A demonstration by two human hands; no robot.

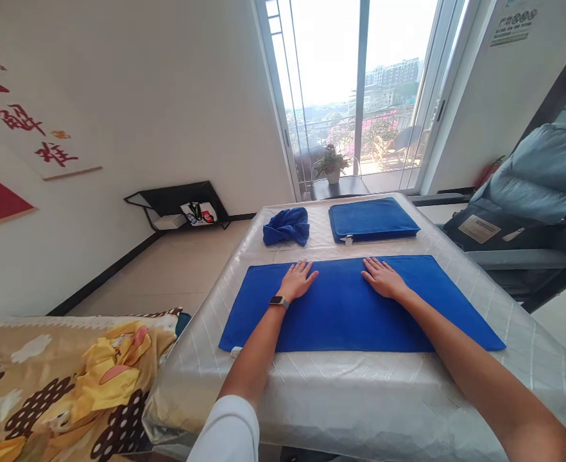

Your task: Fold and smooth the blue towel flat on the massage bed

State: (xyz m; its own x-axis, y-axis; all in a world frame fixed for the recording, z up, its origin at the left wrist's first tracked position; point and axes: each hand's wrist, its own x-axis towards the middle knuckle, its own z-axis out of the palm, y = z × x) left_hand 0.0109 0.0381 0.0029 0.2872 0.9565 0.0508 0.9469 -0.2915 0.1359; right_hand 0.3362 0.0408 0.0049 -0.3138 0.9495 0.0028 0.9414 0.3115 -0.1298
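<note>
A blue towel (341, 314) lies spread out flat across the table in front of me, its long side running left to right. On its far edge, left of the middle, my left hand (298, 280) rests palm down with the fingers stretched. My right hand (383, 277) lies flat on the same edge, right of the middle, fingers apart. Beyond the towel sits a crumpled blue towel (287, 226) at the left. A neat stack of folded blue towels (374, 219) is at the right, with a white tag at its near edge.
A silvery quilted cover (350, 385) drapes the table. At the left is a patterned blanket (33, 359) with a yellow garment (112, 369) on it. A grey recliner (528, 186) stands at the right. Behind the table, a potted plant (332, 168) stands by the glass door.
</note>
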